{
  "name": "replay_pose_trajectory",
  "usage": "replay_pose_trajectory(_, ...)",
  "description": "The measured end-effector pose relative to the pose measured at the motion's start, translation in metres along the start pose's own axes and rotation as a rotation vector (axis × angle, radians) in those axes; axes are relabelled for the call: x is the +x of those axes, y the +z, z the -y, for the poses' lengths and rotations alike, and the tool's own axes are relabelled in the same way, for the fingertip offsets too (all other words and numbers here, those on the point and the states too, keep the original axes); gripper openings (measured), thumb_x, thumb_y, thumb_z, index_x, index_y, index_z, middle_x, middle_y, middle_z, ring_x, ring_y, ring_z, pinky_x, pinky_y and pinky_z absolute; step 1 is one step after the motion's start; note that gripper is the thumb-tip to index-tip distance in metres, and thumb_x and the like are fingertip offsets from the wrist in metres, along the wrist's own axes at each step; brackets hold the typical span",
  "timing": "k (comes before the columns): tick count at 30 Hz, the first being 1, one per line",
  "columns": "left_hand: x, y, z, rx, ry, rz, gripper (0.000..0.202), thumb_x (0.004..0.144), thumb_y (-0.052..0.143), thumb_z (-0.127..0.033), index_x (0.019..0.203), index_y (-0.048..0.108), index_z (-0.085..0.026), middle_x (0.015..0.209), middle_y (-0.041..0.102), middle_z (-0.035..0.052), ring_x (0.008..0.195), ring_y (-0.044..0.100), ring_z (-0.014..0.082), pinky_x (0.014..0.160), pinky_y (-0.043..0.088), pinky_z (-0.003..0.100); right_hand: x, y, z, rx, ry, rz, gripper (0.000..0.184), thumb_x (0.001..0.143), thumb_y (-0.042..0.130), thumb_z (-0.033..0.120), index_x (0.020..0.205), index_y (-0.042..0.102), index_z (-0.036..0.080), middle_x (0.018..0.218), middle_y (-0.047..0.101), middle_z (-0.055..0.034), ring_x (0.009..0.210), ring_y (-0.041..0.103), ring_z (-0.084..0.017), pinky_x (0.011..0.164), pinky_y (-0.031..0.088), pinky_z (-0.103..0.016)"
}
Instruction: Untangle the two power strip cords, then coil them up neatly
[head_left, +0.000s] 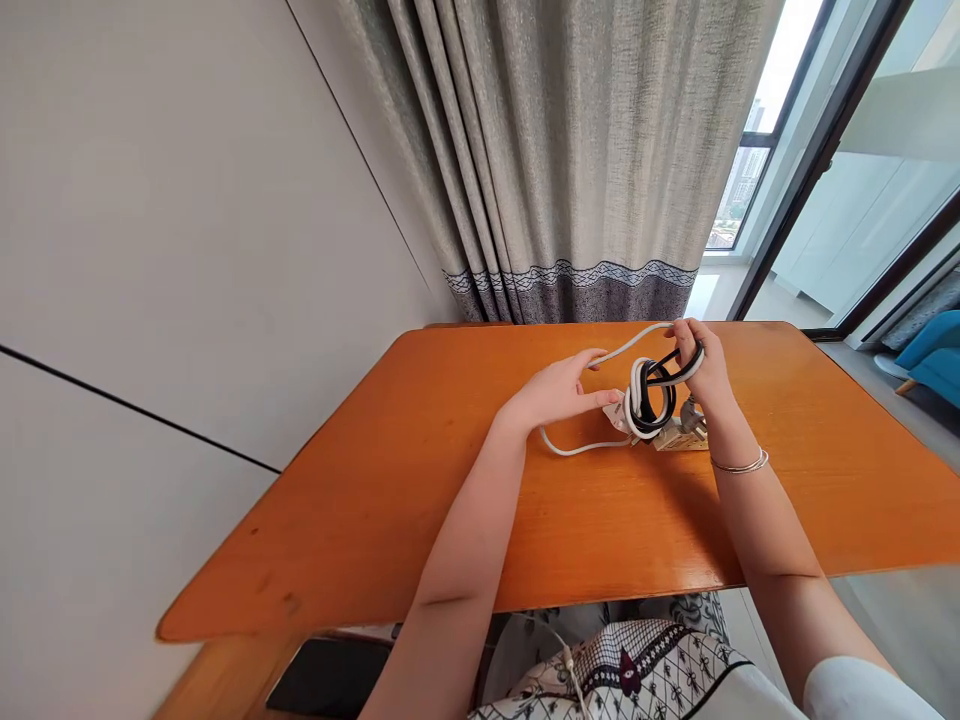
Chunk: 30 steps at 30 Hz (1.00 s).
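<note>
A coiled bundle of white and black cables [637,405] rests on the orange wooden table. My right hand [701,365] is closed around loops of black and white cable at the bundle's upper right. A white cable [630,343] runs from there to the fingertips of my left hand [551,390], passes behind that hand and curves back to the bundle along the tabletop. The left hand's thumb and fingers are spread apart, the thumb near a white tag [616,416]. Under my right wrist sit a grey plug [691,415] and a pale block-like piece [679,438], partly hidden.
The wooden table [360,520] has a near edge close to my lap. A white wall panel [187,250] borders it on the left, and a grey curtain [600,150] hangs behind. A black flat object [330,675] lies below the table at lower left.
</note>
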<state>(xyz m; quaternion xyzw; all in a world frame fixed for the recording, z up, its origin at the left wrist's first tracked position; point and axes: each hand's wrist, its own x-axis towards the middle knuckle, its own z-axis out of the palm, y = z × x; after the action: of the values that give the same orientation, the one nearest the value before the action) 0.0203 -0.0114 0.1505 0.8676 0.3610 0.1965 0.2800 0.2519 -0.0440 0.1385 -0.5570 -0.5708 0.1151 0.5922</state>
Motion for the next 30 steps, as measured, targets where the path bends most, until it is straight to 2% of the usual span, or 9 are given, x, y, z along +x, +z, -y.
replay_pose_trajectory(5,0.001,0.016,-0.016,0.112,0.094,-0.163,0.089,0.077,0.068,-0.066,0.153,0.036,-0.031,0.143,0.052,0.0090,0.123,0.057,0.0305,0.097,0.049,0.040,-0.001,0.003,0.000,-0.037,-0.032,-0.013,0.055,0.095,0.037,0.068,0.074,0.057,0.022,0.072,0.059,-0.0035,0.074,0.057,-0.019,0.070,0.044,-0.032)
replay_pose_trajectory(9,0.003,0.028,-0.025,0.291,0.027,-0.173,0.086,0.083,0.062,-0.067,0.156,0.031,-0.034,0.133,0.055,0.0087,0.115,0.062,0.0318,0.093,0.049,0.040,-0.009,0.005,0.011,-0.295,-0.207,-0.023,0.056,0.098,0.033,0.063,0.099,0.069,0.020,0.100,0.067,-0.0130,0.101,0.059,-0.027,0.088,0.045,-0.041)
replay_pose_trajectory(12,0.002,0.032,-0.028,0.299,0.070,-0.141,0.075,0.080,0.065,-0.066,0.144,0.050,-0.031,0.128,0.057,0.0075,0.108,0.064,0.0290,0.089,0.051,0.038,-0.017,0.007,0.024,-0.515,-0.293,0.116,0.049,0.103,0.032,0.053,0.106,0.071,0.023,0.104,0.071,-0.0121,0.103,0.061,-0.027,0.092,0.040,-0.043)
replay_pose_trajectory(14,0.001,0.032,-0.031,0.274,0.116,-0.112,0.071,0.071,0.073,-0.067,0.128,0.062,-0.027,0.122,0.061,0.0070,0.105,0.064,0.0288,0.089,0.051,0.038,-0.022,0.008,0.032,-0.607,-0.287,0.219,0.049,0.104,0.032,0.049,0.096,0.073,0.023,0.091,0.074,-0.0092,0.090,0.065,-0.025,0.084,0.040,-0.038)
replay_pose_trajectory(16,0.001,0.033,-0.034,0.264,0.140,-0.103,0.067,0.065,0.079,-0.064,0.117,0.065,-0.025,0.117,0.064,0.0071,0.106,0.064,0.0302,0.089,0.052,0.040,-0.024,0.008,0.036,-0.635,-0.246,0.229,0.048,0.103,0.035,0.050,0.094,0.073,0.023,0.085,0.075,-0.0083,0.079,0.066,-0.022,0.073,0.040,-0.034)
replay_pose_trajectory(19,0.002,0.036,-0.037,0.224,0.102,-0.111,0.053,0.072,0.078,-0.055,0.113,0.065,-0.023,0.115,0.068,0.0075,0.109,0.064,0.0315,0.089,0.052,0.041,-0.021,0.006,0.036,-0.638,-0.181,0.178,0.044,0.099,0.044,0.056,0.102,0.073,0.023,0.085,0.075,-0.0086,0.076,0.068,-0.023,0.065,0.039,-0.032)
replay_pose_trajectory(23,0.007,0.043,-0.032,0.163,0.050,-0.141,0.047,0.079,0.074,-0.048,0.117,0.064,-0.022,0.119,0.069,0.0090,0.108,0.066,0.0319,0.092,0.051,0.043,-0.016,0.000,0.033,-0.575,-0.094,0.199,0.041,0.095,0.053,0.055,0.100,0.074,0.021,0.083,0.074,-0.0100,0.080,0.069,-0.025,0.071,0.045,-0.035)
replay_pose_trajectory(27,0.014,0.045,-0.016,0.127,0.099,-0.299,0.045,0.083,0.071,-0.041,0.123,0.062,-0.022,0.118,0.070,0.0090,0.106,0.066,0.0289,0.092,0.050,0.040,-0.016,-0.004,0.029,-0.285,-0.056,0.350,0.034,0.096,0.051,0.045,0.100,0.073,0.019,0.091,0.073,-0.0098,0.078,0.068,-0.021,0.072,0.052,-0.035)
replay_pose_trajectory(30,0.022,0.040,0.001,0.028,0.088,-0.444,0.029,0.086,0.067,-0.036,0.110,0.067,-0.019,0.105,0.072,0.0079,0.099,0.067,0.0243,0.089,0.050,0.035,-0.020,0.004,0.026,-0.102,-0.066,0.457,0.031,0.096,0.049,0.037,0.111,0.071,0.020,0.106,0.070,-0.0106,0.088,0.068,-0.021,0.080,0.056,-0.037)
